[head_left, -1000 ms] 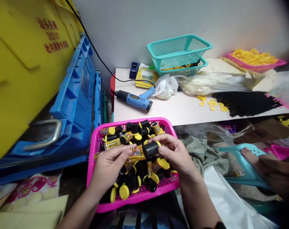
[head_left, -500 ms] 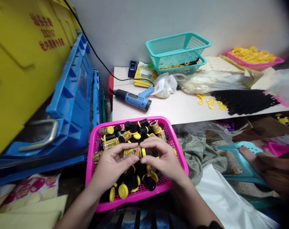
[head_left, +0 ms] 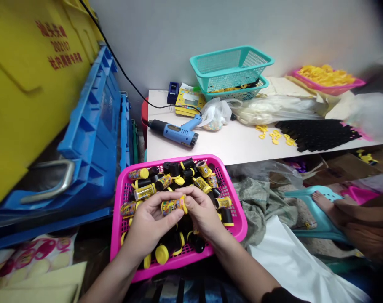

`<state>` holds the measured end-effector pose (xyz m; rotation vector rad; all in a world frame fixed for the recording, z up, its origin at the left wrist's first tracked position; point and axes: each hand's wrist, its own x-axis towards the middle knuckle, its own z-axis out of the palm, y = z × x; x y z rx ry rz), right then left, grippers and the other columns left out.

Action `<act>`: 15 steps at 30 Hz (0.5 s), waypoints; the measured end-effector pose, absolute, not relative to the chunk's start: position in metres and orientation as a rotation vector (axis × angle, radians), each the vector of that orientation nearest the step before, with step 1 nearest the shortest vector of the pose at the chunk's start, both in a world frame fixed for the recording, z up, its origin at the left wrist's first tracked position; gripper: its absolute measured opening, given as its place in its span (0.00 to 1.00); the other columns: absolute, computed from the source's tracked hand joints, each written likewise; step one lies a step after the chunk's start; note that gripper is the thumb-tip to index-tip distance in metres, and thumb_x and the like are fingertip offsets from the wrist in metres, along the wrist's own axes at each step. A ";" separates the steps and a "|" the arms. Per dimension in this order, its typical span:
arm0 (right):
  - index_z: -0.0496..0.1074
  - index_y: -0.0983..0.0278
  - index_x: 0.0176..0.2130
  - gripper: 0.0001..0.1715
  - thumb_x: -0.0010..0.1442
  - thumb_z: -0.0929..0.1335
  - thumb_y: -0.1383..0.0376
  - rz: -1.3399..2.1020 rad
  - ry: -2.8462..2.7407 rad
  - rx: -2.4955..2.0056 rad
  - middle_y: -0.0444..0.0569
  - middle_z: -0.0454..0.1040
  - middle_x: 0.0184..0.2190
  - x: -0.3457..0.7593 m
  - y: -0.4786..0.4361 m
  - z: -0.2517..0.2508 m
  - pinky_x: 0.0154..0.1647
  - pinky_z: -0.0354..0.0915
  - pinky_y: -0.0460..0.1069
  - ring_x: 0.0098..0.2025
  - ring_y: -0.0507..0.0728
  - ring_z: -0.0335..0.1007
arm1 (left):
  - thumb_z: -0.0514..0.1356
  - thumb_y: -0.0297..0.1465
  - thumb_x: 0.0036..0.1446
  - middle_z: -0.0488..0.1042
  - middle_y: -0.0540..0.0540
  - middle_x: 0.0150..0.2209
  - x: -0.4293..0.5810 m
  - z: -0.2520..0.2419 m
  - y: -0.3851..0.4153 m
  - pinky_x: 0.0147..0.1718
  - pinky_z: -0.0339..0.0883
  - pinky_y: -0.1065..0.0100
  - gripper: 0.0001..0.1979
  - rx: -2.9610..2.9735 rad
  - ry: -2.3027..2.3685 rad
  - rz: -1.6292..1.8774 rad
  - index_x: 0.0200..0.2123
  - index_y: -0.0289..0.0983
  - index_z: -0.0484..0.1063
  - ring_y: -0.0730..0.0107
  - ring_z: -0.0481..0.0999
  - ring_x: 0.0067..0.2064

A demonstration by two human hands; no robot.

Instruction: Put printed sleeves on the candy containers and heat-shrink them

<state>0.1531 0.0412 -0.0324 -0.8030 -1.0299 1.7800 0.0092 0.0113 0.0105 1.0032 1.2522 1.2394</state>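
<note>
Our left hand point(head_left: 151, 221) gripped the tube point(head_left: 171, 206) as our right hand point(head_left: 205, 212) closed onto its right end, apparently steadying it.

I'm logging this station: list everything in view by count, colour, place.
Front basket: 1, pink, lower centre
Small tubes: many, black and yellow, inside it
Held tube: 1, mostly yellow, above it
Table: 1, white, centre-right
Heat gun: 1, blue-black, on table
Stacked baskets: 2, teal, table's back
Far basket: 1, pink, upper right
Small pieces: many, yellow, in far basket
Long pieces: many, black, table's right
Plastic bag: 1, whitish, beside heat gun
Bin: 1, yellow, upper left
Crates: at least 2, blue, left
Stool: 1, teal, lower right
Sheet: 1, white, lower right
Left hand: 1, bare, on held tube
Right hand: 1, bare, on held tube
</note>
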 end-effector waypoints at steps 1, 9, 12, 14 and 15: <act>0.77 0.56 0.43 0.16 0.59 0.72 0.52 1.776 -1.048 -0.790 0.44 0.78 0.41 0.153 0.041 -0.033 0.45 0.66 0.47 0.41 0.52 0.72 | 0.70 0.30 0.46 0.82 0.45 0.38 0.010 0.010 0.011 0.44 0.75 0.67 0.11 1.026 1.253 1.244 0.36 0.38 0.79 0.63 0.81 0.42; 0.73 0.58 0.51 0.21 0.65 0.65 0.49 1.344 -1.531 -0.908 0.50 0.75 0.47 0.182 0.064 -0.003 0.52 0.66 0.53 0.50 0.57 0.71 | 0.65 0.37 0.55 0.80 0.46 0.50 -0.011 0.004 0.013 0.51 0.74 0.64 0.17 1.774 1.379 1.050 0.49 0.48 0.78 0.60 0.79 0.52; 0.74 0.60 0.47 0.19 0.67 0.63 0.52 0.943 -1.724 -1.073 0.51 0.76 0.46 0.206 0.108 0.016 0.52 0.66 0.54 0.49 0.58 0.71 | 0.64 0.39 0.56 0.74 0.47 0.58 -0.041 -0.004 0.029 0.55 0.71 0.61 0.26 2.082 1.533 1.018 0.58 0.50 0.70 0.57 0.74 0.59; 0.74 0.62 0.47 0.17 0.67 0.64 0.55 0.696 -1.929 -1.223 0.51 0.76 0.46 0.216 0.152 0.025 0.52 0.66 0.54 0.50 0.58 0.71 | 0.60 0.39 0.60 0.77 0.47 0.55 -0.063 -0.014 0.041 0.50 0.74 0.65 0.20 2.079 1.686 1.091 0.56 0.47 0.73 0.60 0.77 0.55; 0.74 0.62 0.48 0.16 0.67 0.64 0.57 0.584 -2.039 -1.308 0.52 0.76 0.48 0.218 0.178 0.028 0.53 0.66 0.54 0.51 0.58 0.71 | 0.59 0.39 0.61 0.79 0.47 0.52 -0.072 -0.021 0.046 0.48 0.76 0.67 0.18 2.070 1.747 1.130 0.53 0.46 0.76 0.61 0.80 0.51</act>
